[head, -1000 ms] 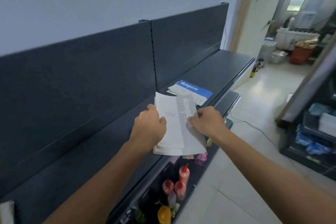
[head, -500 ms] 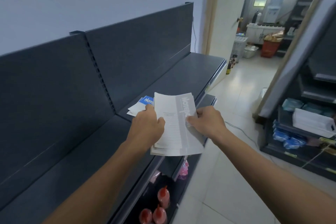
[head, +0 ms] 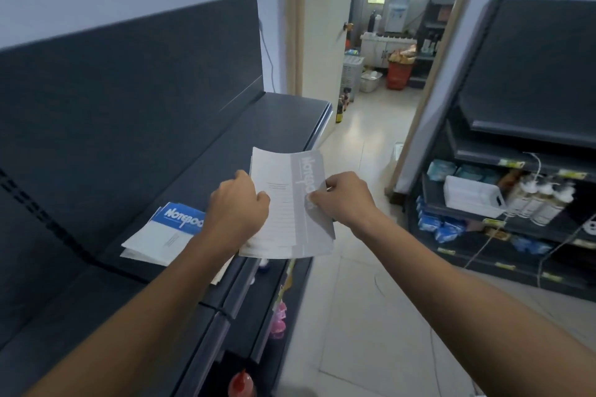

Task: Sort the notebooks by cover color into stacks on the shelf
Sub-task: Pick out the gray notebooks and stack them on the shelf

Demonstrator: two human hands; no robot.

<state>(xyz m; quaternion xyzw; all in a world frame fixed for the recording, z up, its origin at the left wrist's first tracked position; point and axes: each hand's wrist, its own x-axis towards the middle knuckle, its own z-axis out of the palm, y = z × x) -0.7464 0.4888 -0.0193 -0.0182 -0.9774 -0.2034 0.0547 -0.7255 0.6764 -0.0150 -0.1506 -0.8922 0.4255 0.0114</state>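
Both hands clasp grey notebook (head: 290, 203): left hand (head: 237, 203), right hand (head: 345, 200).

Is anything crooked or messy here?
A little. The blue notebooks on the shelf lie fanned out and slanted, with their edges not lined up. The grey notebooks held by the left hand and right hand bend at the far edge. Nothing looks torn or spilled.

Small shop, dark retail shelving (head: 283, 119), stocked bottles (head: 545, 203), packaged goods (head: 442, 229)
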